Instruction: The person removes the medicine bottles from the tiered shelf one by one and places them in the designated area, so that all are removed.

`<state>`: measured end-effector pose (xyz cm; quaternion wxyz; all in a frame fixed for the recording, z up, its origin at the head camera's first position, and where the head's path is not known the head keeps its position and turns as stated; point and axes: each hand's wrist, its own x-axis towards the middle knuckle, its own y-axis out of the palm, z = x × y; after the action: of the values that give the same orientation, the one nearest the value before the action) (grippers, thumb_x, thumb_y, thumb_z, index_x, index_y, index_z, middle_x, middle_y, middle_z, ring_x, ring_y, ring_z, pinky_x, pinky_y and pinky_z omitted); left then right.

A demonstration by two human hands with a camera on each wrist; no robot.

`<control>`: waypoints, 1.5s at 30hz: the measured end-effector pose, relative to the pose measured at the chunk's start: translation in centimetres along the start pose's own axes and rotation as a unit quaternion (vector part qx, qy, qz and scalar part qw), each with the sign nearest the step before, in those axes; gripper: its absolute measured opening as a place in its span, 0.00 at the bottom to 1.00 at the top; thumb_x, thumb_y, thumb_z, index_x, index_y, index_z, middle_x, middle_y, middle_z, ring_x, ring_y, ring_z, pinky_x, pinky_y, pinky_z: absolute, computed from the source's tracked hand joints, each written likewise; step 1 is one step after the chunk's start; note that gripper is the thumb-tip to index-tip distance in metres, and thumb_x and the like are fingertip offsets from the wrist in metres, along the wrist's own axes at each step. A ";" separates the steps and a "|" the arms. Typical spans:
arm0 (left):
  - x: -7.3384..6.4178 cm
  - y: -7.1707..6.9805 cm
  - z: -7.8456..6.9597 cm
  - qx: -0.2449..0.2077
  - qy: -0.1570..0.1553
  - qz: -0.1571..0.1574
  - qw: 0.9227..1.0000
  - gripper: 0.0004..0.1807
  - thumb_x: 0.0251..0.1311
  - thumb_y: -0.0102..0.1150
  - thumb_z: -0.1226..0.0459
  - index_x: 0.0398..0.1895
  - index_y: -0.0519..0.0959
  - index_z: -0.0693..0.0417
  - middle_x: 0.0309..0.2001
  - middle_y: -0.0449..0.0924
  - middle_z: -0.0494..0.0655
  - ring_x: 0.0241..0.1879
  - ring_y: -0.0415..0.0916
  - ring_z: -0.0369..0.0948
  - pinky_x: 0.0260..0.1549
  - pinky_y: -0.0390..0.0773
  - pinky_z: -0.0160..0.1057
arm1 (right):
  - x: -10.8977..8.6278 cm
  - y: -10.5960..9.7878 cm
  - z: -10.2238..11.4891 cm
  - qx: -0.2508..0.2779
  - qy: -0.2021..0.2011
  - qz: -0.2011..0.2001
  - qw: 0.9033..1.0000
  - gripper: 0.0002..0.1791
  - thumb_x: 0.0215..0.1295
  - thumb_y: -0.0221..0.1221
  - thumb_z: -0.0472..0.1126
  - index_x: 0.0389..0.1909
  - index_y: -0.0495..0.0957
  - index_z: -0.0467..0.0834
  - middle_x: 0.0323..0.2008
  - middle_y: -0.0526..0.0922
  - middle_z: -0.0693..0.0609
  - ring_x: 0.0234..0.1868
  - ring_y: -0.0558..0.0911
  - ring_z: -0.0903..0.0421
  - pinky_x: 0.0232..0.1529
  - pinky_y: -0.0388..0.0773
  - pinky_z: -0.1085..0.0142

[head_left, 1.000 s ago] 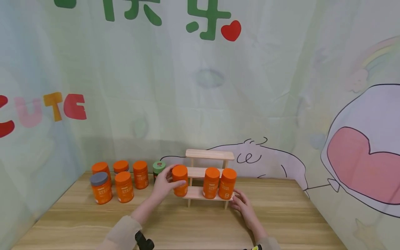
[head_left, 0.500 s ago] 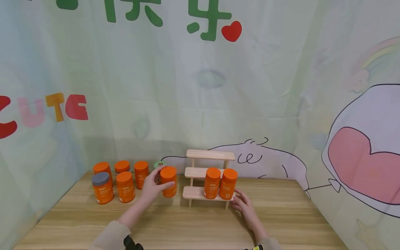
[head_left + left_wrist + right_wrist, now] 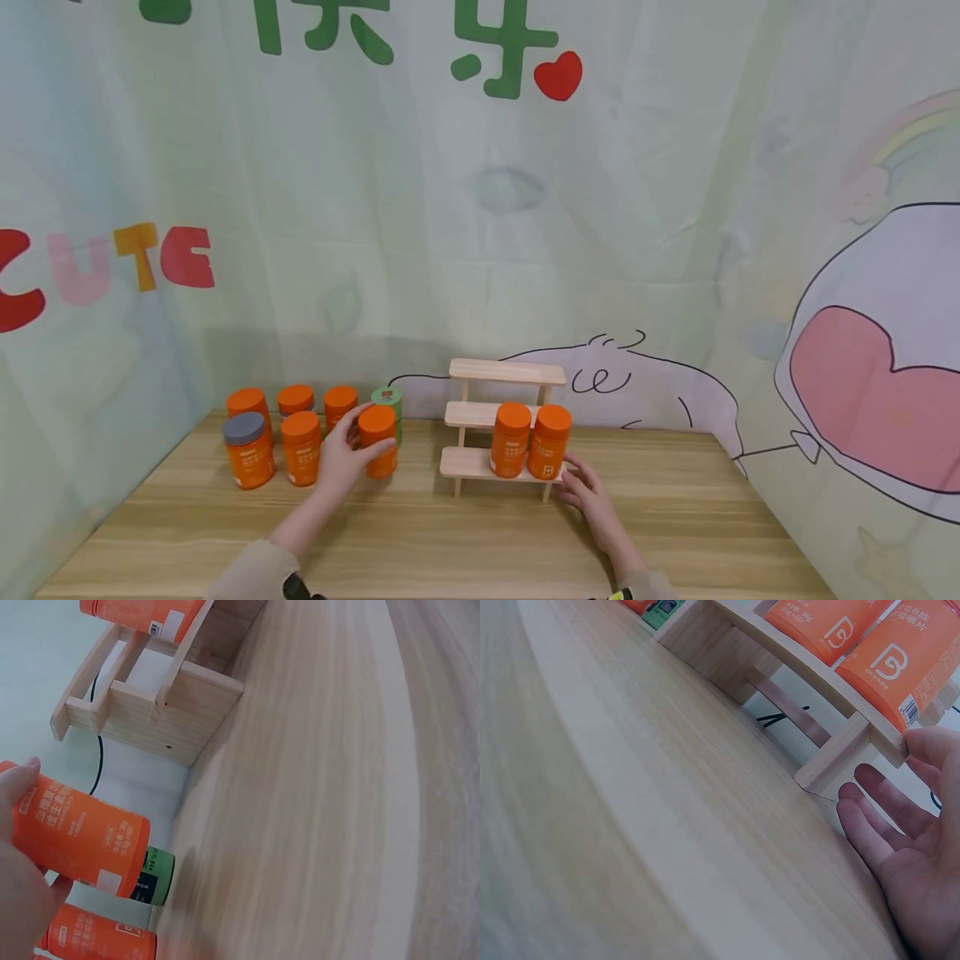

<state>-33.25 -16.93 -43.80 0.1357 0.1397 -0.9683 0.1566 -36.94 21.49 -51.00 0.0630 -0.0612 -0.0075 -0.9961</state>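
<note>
My left hand (image 3: 341, 458) grips an orange bottle (image 3: 377, 442) left of the wooden step shelf (image 3: 465, 460). In the left wrist view this bottle (image 3: 82, 836) shows white print, and its base looks raised off the tabletop. Behind it stands a green-lidded jar (image 3: 387, 398), partly hidden. Two more orange bottles (image 3: 510, 442) stand upright side by side at the right of the shelf's lowest step. At that step's right end, my right hand (image 3: 915, 847) touches the wooden corner with a fingertip, its other fingers loosely bent below.
Several orange bottles (image 3: 302, 450) stand at the left of the wooden table (image 3: 450, 550), one with a grey lid (image 3: 244, 428). The shelf's upper steps (image 3: 507, 371) rise toward the printed curtain (image 3: 480, 250) at the back.
My left hand has carried the orange bottle leftward, from the left end of the lowest step to in front of the green-lidded jar. My right hand stays at the shelf's right end.
</note>
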 end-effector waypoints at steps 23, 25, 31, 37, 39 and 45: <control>0.0 0.1 2.3 0.038 -0.032 -0.076 0.996 0.39 0.55 0.70 0.65 0.69 0.64 0.62 0.66 0.68 0.69 0.66 0.66 0.60 0.67 0.64 0.57 | -0.2 0.2 0.2 -0.001 0.006 -0.006 1.000 0.28 0.73 0.51 0.40 0.68 0.61 0.31 0.50 0.76 0.40 0.46 0.82 0.51 0.47 0.81 0.67; 0.0 0.1 2.4 0.038 -0.034 -0.075 0.996 0.39 0.55 0.70 0.66 0.69 0.64 0.62 0.66 0.67 0.69 0.66 0.65 0.60 0.67 0.64 0.57 | -0.1 0.2 0.2 -0.004 0.006 -0.005 1.000 0.28 0.73 0.51 0.40 0.69 0.60 0.31 0.51 0.76 0.39 0.46 0.82 0.52 0.47 0.81 0.67; 0.1 0.0 2.6 0.046 -0.032 -0.073 0.996 0.39 0.56 0.69 0.66 0.69 0.63 0.63 0.66 0.67 0.69 0.66 0.65 0.60 0.67 0.63 0.56 | -0.1 0.1 0.2 -0.008 0.000 -0.006 1.000 0.27 0.73 0.50 0.39 0.68 0.61 0.31 0.50 0.77 0.40 0.44 0.82 0.55 0.46 0.81 0.69; 0.1 -0.1 2.8 0.045 -0.039 -0.072 0.996 0.39 0.58 0.68 0.65 0.71 0.61 0.63 0.68 0.64 0.69 0.68 0.63 0.60 0.68 0.61 0.57 | -0.1 0.0 0.2 -0.009 -0.008 0.002 1.000 0.28 0.73 0.50 0.39 0.68 0.60 0.29 0.47 0.77 0.43 0.43 0.82 0.57 0.45 0.81 0.69; 0.1 -0.1 2.8 0.050 -0.040 -0.072 0.995 0.40 0.58 0.68 0.64 0.71 0.60 0.64 0.68 0.64 0.70 0.68 0.62 0.60 0.69 0.61 0.57 | -0.1 0.0 0.1 -0.009 -0.007 0.005 1.000 0.28 0.73 0.50 0.39 0.68 0.59 0.29 0.47 0.77 0.44 0.42 0.82 0.57 0.45 0.81 0.69; 0.2 -0.2 2.9 0.065 -0.044 -0.068 0.995 0.41 0.59 0.67 0.62 0.73 0.58 0.63 0.69 0.62 0.70 0.69 0.60 0.61 0.69 0.59 0.58 | -0.1 -0.1 0.1 -0.012 -0.008 0.011 1.000 0.28 0.74 0.50 0.40 0.68 0.59 0.28 0.46 0.77 0.45 0.42 0.82 0.58 0.45 0.81 0.69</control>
<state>-34.03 -18.13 -46.35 0.0937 0.2209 -0.9492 0.2037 -36.84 21.60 -50.92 0.0732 -0.0699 0.0051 -0.9948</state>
